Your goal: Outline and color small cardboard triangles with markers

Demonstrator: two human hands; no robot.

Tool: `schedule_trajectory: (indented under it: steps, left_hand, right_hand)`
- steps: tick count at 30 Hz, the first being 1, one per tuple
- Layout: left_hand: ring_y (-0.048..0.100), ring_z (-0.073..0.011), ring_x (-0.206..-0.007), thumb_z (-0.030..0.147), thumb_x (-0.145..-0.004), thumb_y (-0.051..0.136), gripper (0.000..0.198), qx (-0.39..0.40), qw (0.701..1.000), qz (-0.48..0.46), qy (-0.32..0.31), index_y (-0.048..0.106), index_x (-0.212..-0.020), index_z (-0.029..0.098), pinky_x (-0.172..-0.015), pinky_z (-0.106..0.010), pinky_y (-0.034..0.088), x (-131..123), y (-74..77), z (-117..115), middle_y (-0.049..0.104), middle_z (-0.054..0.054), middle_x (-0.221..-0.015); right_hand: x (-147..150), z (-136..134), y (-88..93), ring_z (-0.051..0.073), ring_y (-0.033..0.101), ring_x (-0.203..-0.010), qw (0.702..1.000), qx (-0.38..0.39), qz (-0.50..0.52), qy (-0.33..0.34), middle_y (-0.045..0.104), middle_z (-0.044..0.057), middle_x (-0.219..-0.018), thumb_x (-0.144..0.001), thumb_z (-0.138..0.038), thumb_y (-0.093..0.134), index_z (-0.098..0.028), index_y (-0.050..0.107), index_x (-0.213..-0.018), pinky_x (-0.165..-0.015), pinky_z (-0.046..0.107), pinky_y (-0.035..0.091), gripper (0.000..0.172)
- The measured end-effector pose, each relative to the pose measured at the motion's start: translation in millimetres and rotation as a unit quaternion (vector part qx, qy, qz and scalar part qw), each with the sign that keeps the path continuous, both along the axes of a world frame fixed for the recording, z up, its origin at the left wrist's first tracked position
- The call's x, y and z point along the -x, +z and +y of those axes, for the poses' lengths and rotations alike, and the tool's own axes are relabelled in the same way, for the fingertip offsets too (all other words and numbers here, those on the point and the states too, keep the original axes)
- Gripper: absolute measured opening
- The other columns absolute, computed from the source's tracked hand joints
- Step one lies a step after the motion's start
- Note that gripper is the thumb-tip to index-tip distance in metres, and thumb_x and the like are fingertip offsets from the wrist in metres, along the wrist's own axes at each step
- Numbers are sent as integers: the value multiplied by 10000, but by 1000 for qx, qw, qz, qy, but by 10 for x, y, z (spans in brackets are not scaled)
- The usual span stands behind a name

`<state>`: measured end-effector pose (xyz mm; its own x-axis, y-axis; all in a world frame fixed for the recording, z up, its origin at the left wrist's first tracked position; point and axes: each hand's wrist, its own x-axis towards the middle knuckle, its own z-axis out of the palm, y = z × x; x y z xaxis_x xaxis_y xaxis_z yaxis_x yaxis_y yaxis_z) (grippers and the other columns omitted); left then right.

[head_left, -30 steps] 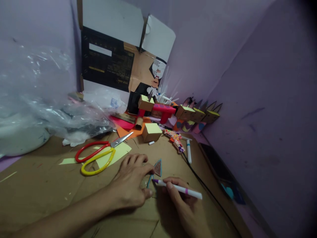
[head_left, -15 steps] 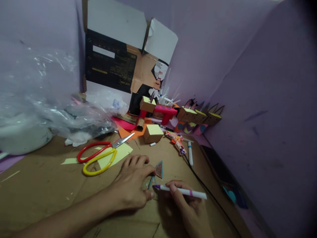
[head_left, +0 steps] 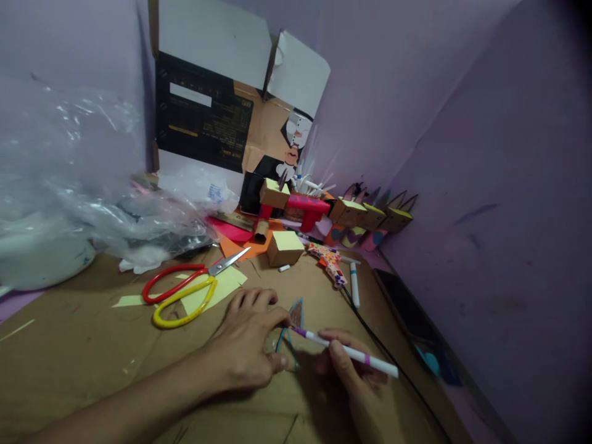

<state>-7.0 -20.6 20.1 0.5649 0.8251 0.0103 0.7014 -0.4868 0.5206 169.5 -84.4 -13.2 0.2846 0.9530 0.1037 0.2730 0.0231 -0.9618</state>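
- The left hand (head_left: 245, 345) lay over the small triangular piece (head_left: 296, 313), with bent fingers pressing it down on the cardboard sheet (head_left: 92, 351); it pinned the piece rather than pinched it.
- The right hand (head_left: 356, 382) was closed around a white marker (head_left: 351, 353) in a writing grip, and the purple tip touched the lower edge of the piece.
- The piece was near the middle of the sheet, between the two hands, and most of it was hidden under the left fingers.
- To do this stroke well, I think the left fingers should have stayed close to the edge being marked, so the light piece did not slide, and the marker should have been pulled with gentle, even pressure.
- The piece looked like stiff brown card with a blue border; a blue curved line beside it was perhaps a second part, but the view was too dark to be sure.
- The sheet was matt, creased and scratched.
- Scissors (head_left: 185, 293) with smooth red and yellow loop handles lay on pale yellow paper (head_left: 226, 282), well apart to the left.
- A thin black cable (head_left: 370, 333) ran just beside the right hand.
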Motion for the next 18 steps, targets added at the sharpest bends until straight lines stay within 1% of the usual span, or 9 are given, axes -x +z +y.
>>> schedule_trajectory:
  steps: [2, 4, 5, 7, 9, 10, 13, 16, 18]
  left_hand:
    - [350, -248, -1111, 329, -570, 666, 419, 3, 1000, 0, -1, 567, -977, 322, -976, -428, 218, 0, 18, -2, 443, -15, -1153]
    - [347, -247, -1117, 322, -572, 663, 416, 3, 1000, -2, -2, 568, -976, 321, -979, -428, 215, -2, 17, 1, 441, -13, -1160]
    - [343, -247, -1122, 324, -572, 663, 413, 4, 1000, -3, 0, 569, -974, 320, -981, -427, 214, -3, 14, 3, 440, -12, -1163]
    - [333, -250, -1133, 325, -568, 666, 413, 5, 1000, -2, 4, 571, -969, 316, -982, -422, 216, -7, 6, 7, 440, -13, -1168]
    - [331, -252, -1136, 329, -564, 670, 418, 7, 1000, -1, 5, 571, -969, 311, -979, -421, 221, -11, 3, 9, 442, -17, -1167]
    - [334, -252, -1134, 336, -565, 672, 419, 8, 1000, 0, 4, 570, -970, 311, -977, -422, 223, -13, 4, 9, 443, -19, -1166]
    - [345, -248, -1123, 347, -570, 671, 412, 9, 1000, 3, 1, 571, -969, 315, -974, -429, 222, -16, 8, 7, 448, -22, -1156]
    - [338, -250, -1130, 332, -571, 667, 411, 8, 1000, 3, 2, 572, -971, 317, -974, -426, 223, -15, 7, 7, 442, -19, -1163]
    - [334, -251, -1134, 320, -568, 666, 416, 9, 1000, 3, 1, 571, -973, 319, -976, -426, 222, -12, 3, 10, 442, -17, -1165]
  right_hand:
    - [-29, -14, 6, 178, 563, -531, 1000, 7, -16, -1, 625, 22, -531, -710, -442, 584, -182, 676, -724, -506, 237, 418, 276]
    - [-51, -19, 8, 193, 581, -553, 1000, 17, -22, 1, 644, 43, -546, -714, -461, 567, -173, 676, -632, -528, 250, 425, 319]
    - [-57, -16, 7, 198, 589, -564, 1000, 26, -14, 4, 650, 51, -555, -724, -474, 549, -166, 678, -628, -536, 255, 431, 347]
    - [-60, 5, 2, 200, 604, -590, 999, 48, 22, 10, 660, 51, -596, -726, -474, 551, -155, 683, -741, -551, 258, 449, 346]
    - [-57, 42, -6, 179, 605, -587, 995, 70, 62, 18, 661, 37, -634, -682, -435, 624, -152, 658, -831, -544, 241, 456, 321]
    - [-58, 64, -11, 164, 599, -573, 993, 79, 80, 22, 655, 30, -634, -658, -411, 657, -151, 647, -824, -532, 227, 452, 309]
    - [-78, 138, -23, 133, 579, -526, 987, 104, 113, 45, 639, 20, -598, -629, -375, 691, -140, 630, -718, -498, 200, 429, 259]
    - [-109, 202, -11, 131, 572, -515, 984, 109, 114, 79, 633, 20, -583, -615, -363, 699, -130, 639, -715, -489, 203, 425, 260]
    - [-123, 229, 14, 117, 541, -480, 986, 101, 100, 90, 607, 11, -546, -625, -363, 688, -121, 637, -693, -462, 198, 408, 257]
